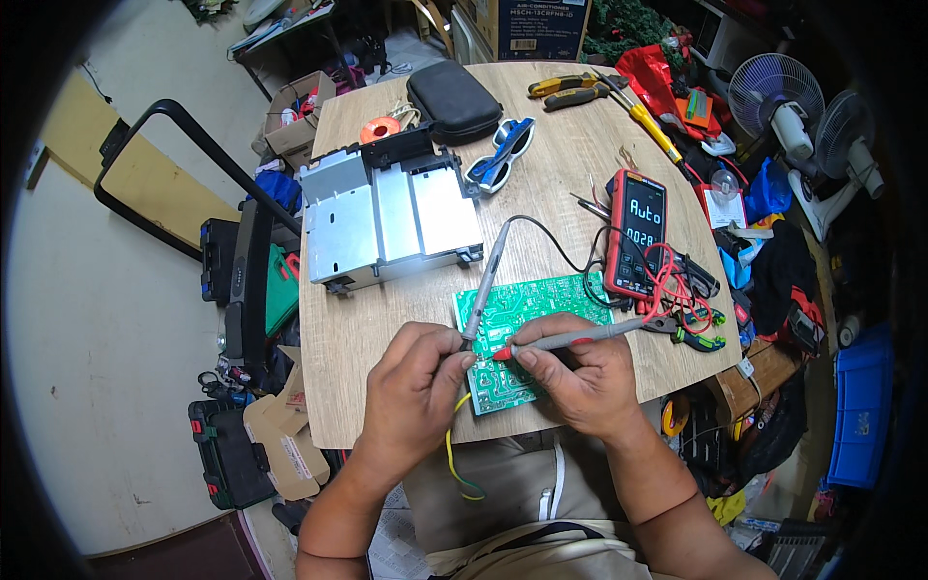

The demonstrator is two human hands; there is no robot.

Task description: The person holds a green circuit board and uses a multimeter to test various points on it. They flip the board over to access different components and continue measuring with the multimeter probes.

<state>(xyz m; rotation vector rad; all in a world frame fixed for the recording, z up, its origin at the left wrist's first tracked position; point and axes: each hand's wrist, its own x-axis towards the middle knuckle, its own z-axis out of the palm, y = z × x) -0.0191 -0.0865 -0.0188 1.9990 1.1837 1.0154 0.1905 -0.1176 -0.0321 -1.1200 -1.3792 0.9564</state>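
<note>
A green circuit board [522, 307] lies solder side up near the table's front edge. My left hand [414, 375] pinches a grey test probe [490, 275] that stands steeply over the board's left part. Between the fingers of my right hand [585, 372] is a second grey probe [599, 332] with a red tip end, held nearly flat and pointing left. Both tips come close together over the board; whether they touch it I cannot tell. Black and red leads run to a red multimeter [635, 232] with a lit display. From the board's left edge hangs a yellow-green wire [450, 454].
A metal housing [391, 217] stands at the table's left, with a black case [454, 102] and white-and-blue sunglasses [501, 157] behind it. Pliers [575, 89] and a yellow screwdriver [652, 130] lie at the back right. Green-handled pliers [698, 335] sit by the right edge.
</note>
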